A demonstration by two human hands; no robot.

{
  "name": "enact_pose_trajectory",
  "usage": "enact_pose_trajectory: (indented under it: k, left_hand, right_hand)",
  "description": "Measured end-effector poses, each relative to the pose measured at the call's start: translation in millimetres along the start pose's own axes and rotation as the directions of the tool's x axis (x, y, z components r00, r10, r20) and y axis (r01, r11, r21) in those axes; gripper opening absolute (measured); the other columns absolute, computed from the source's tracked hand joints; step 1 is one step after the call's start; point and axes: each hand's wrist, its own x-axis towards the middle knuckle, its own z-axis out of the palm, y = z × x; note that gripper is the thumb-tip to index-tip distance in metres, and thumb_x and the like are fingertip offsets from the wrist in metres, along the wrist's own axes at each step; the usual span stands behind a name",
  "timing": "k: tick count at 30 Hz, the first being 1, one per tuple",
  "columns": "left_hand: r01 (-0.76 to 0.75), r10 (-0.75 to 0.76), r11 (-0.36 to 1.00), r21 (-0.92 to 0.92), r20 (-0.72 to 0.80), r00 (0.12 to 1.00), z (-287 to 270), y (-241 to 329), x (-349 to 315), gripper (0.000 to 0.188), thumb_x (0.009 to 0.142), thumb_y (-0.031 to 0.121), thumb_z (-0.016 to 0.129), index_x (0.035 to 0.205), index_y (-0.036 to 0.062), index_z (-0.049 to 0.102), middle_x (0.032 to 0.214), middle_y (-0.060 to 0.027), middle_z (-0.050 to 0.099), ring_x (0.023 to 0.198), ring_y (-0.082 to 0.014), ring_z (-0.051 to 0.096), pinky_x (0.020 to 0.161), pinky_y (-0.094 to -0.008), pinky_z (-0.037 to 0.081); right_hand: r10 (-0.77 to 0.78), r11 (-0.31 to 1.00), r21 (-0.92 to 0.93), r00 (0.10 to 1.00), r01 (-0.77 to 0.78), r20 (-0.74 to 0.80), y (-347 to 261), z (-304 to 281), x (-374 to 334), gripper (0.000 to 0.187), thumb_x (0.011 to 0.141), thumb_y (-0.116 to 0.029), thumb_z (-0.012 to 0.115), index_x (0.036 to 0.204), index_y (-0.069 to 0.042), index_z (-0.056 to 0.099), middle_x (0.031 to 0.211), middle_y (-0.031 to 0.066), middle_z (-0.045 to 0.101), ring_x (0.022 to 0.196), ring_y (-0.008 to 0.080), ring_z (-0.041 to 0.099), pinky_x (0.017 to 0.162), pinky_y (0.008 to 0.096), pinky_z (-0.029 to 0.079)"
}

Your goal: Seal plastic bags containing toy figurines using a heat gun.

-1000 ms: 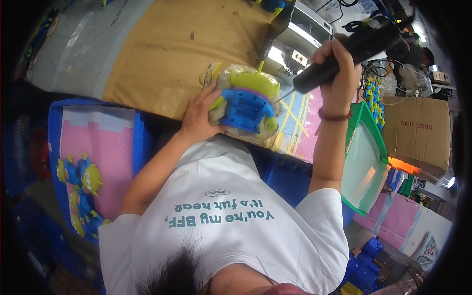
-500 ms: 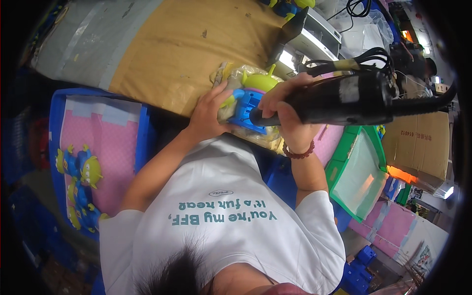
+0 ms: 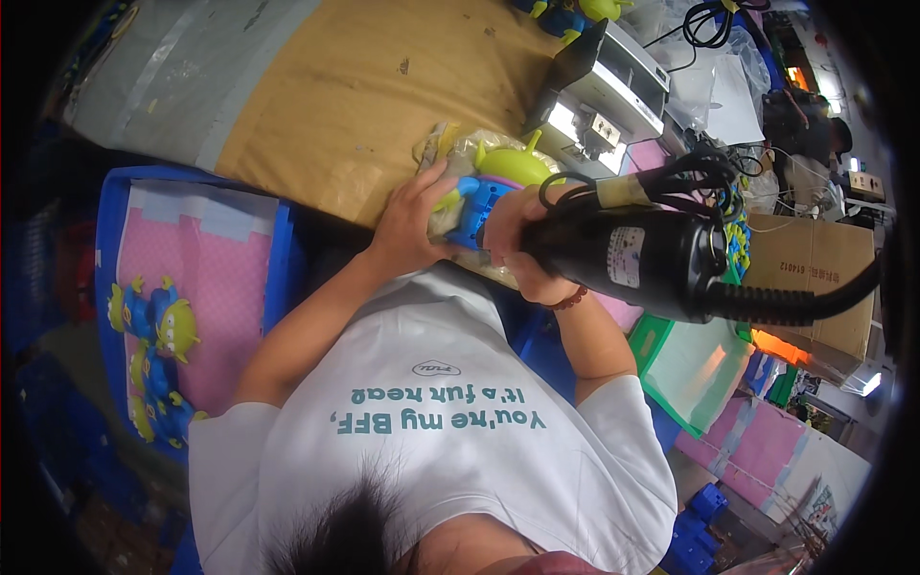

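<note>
Steadying the bagged green-and-blue toy (image 3: 484, 187) on the counter (image 3: 316, 105) with your left hand (image 3: 414, 222), your right hand (image 3: 517, 251) grips the black heat gun (image 3: 632, 259); next, judge the nozzle distance carefully.

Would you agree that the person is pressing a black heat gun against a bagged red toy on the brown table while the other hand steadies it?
Not quite: the head view shows the bagged toy is green and blue, not red. The right hand does bring the black heat gun to it on the brown table, and the left hand steadies it.
</note>
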Motion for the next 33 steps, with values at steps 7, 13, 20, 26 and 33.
enact_pose_trajectory:
  k: [7, 13, 20, 26, 33]
  left_hand:
    - [0.148, -0.155, 0.985, 0.089, 0.075, 0.985, -26, 33, 21, 0.060, 0.068, 0.026, 0.080, 0.120, 0.0083, 0.054, 0.126, -0.0169, 0.051, 0.111, -0.0351, 0.052, 0.092, -0.0435, 0.043]
    - [0.414, -0.465, 0.884, 0.218, 0.314, 0.828, -30, 46, 65, 0.037, 0.087, 0.037, 0.062, 0.098, 0.0012, 0.064, 0.083, -0.0172, 0.065, 0.081, -0.0353, 0.062, 0.073, -0.0407, 0.050]
    - [0.702, -0.391, 0.605, -0.376, 0.628, 0.673, -65, -8, 70, 0.032, 0.098, 0.030, 0.050, 0.109, 0.0023, 0.063, 0.094, -0.0056, 0.068, 0.086, -0.0147, 0.061, 0.074, -0.0316, 0.049]
    - [0.558, -0.541, 0.017, -0.829, 0.462, 0.703, -99, -74, 70, 0.033, 0.100, 0.031, 0.046, 0.124, 0.0098, 0.053, 0.115, -0.0005, 0.056, 0.105, -0.0142, 0.054, 0.086, -0.0318, 0.045]
    - [0.274, -0.667, 0.414, -0.868, -0.084, 0.741, -127, -156, 221, 0.026, 0.100, 0.030, 0.048, 0.120, 0.0146, 0.045, 0.122, -0.0006, 0.049, 0.117, -0.0204, 0.047, 0.098, -0.0478, 0.039]
  right_hand:
    - [0.065, 0.997, -0.049, 0.998, -0.065, 0.003, 2, -12, 2, 0.036, 0.077, 0.001, 0.061, 0.109, -0.004, 0.046, 0.081, 0.0121, 0.057, 0.067, 0.0198, 0.057, 0.063, 0.0321, 0.049]
    - [0.028, 0.914, 0.395, 0.959, 0.090, -0.283, -39, -38, 29, 0.041, 0.077, 0.005, 0.063, 0.111, -0.006, 0.044, 0.074, 0.0116, 0.058, 0.060, 0.0224, 0.059, 0.056, 0.0343, 0.051]
    - [0.076, 0.862, 0.437, 0.789, 0.255, -0.610, -90, -140, -5, 0.027, 0.090, -0.019, 0.054, 0.114, -0.008, 0.046, 0.080, 0.0031, 0.047, 0.067, 0.0125, 0.044, 0.069, 0.0314, 0.038]
    - [0.375, 0.880, 0.475, 0.578, 0.025, -0.725, -25, -153, -43, 0.020, 0.092, -0.016, 0.055, 0.109, -0.008, 0.048, 0.078, 0.0021, 0.043, 0.067, 0.0131, 0.041, 0.067, 0.0301, 0.039]
    - [0.533, 0.836, 0.543, 0.362, -0.084, -0.765, 16, -160, -59, 0.019, 0.090, -0.015, 0.060, 0.105, -0.009, 0.051, 0.077, 0.0017, 0.050, 0.067, 0.0133, 0.048, 0.066, 0.0304, 0.044]
